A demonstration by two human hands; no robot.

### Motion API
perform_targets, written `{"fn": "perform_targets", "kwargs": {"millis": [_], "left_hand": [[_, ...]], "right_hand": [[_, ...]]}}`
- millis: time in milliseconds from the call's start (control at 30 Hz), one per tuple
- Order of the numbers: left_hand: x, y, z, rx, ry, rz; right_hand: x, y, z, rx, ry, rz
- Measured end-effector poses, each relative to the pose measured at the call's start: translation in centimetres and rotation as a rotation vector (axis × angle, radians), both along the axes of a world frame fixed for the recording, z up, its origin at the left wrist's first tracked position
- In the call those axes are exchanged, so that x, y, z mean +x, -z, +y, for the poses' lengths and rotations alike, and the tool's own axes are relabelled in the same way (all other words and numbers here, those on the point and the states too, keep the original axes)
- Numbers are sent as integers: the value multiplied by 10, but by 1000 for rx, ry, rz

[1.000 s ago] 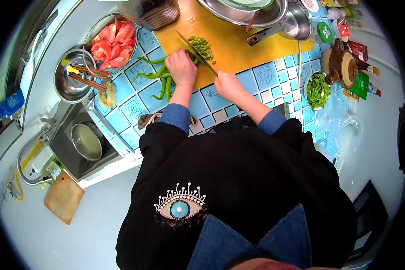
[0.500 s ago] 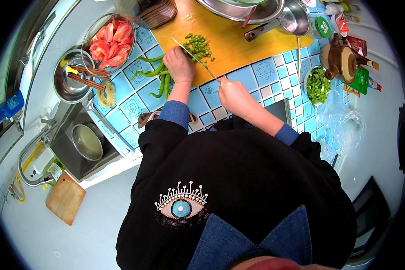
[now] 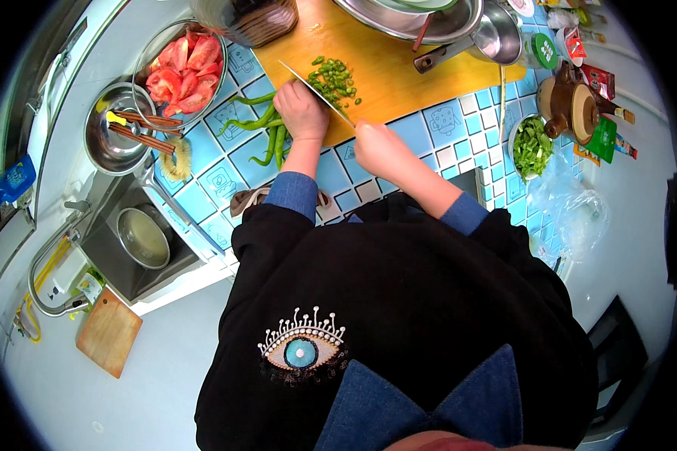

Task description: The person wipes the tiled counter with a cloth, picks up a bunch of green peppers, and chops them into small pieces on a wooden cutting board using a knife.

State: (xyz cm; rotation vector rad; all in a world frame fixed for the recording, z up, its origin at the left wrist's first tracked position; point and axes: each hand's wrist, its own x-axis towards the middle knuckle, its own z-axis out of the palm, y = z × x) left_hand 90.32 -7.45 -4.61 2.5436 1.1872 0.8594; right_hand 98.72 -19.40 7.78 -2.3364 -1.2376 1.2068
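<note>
My left hand (image 3: pixel 302 111) is closed, fingers curled over green chili peppers at the left edge of the yellow wooden cutting board (image 3: pixel 421 86). Tails of several whole chili peppers (image 3: pixel 278 143) stick out to its left, over the blue tiles. My right hand (image 3: pixel 380 149) grips a knife at its handle, which the fingers mostly hide. The thin blade (image 3: pixel 314 90) slants toward the far left, right beside my left fingers. Just right of the blade lies a small heap of chopped green chili (image 3: pixel 332 78). The pepper ends under my left hand are hidden.
A glass bowl of tomato wedges (image 3: pixel 186 66) and a steel bowl (image 3: pixel 98 143) with brown sticks across it stand left. A saucepan (image 3: pixel 498 36) sits on the board's far right. Farther right are chopped greens (image 3: pixel 532 146) and a brown pot (image 3: pixel 572 105). The sink (image 3: pixel 113 259) lies lower left.
My right hand and the knife have shifted a little to the left and away from me. My left hand stays on the peppers, moved very slightly right.
</note>
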Motion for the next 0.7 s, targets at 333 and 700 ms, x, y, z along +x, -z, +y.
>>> {"fn": "perform_targets", "kwargs": {"millis": [333, 700], "left_hand": [[2, 1, 0, 39, -20, -19], [3, 1, 0, -9, -16, -72]], "right_hand": [[6, 47, -13, 158, 100, -11], [2, 0, -36, 114, 45, 6]]}}
